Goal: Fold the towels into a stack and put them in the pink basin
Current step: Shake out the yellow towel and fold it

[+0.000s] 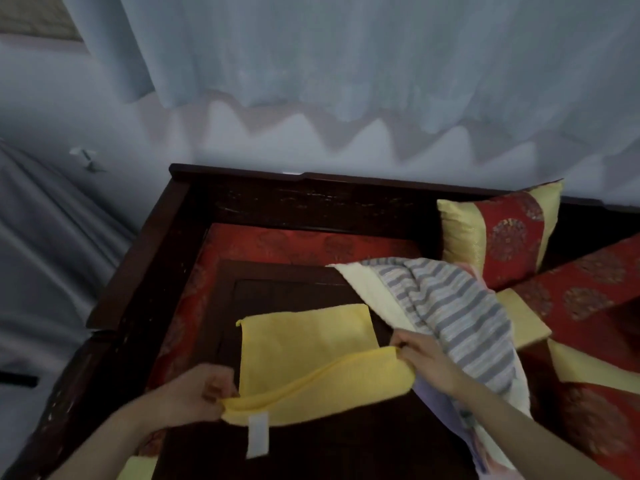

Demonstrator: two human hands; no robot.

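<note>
A yellow towel [304, 341] lies on the dark wooden table [298, 285], its near edge lifted and doubled over, a white label hanging from it. My left hand [204, 393] pinches the near left corner. My right hand [422, 358] pinches the near right corner. Just right of it lies a heap of other towels: a grey-and-white striped towel [460, 306] on top, a cream towel [370, 289] under it, and a pale lilac patterned one [467, 424] lower down. The pink basin is not in view.
The table stands on a red patterned seat cushion [311, 244] inside a dark wooden frame [145, 251]. Red-and-gold pillows [502, 233] lean at the right. Pale curtains [346, 64] hang behind, and grey cloth [52, 237] lies at the left.
</note>
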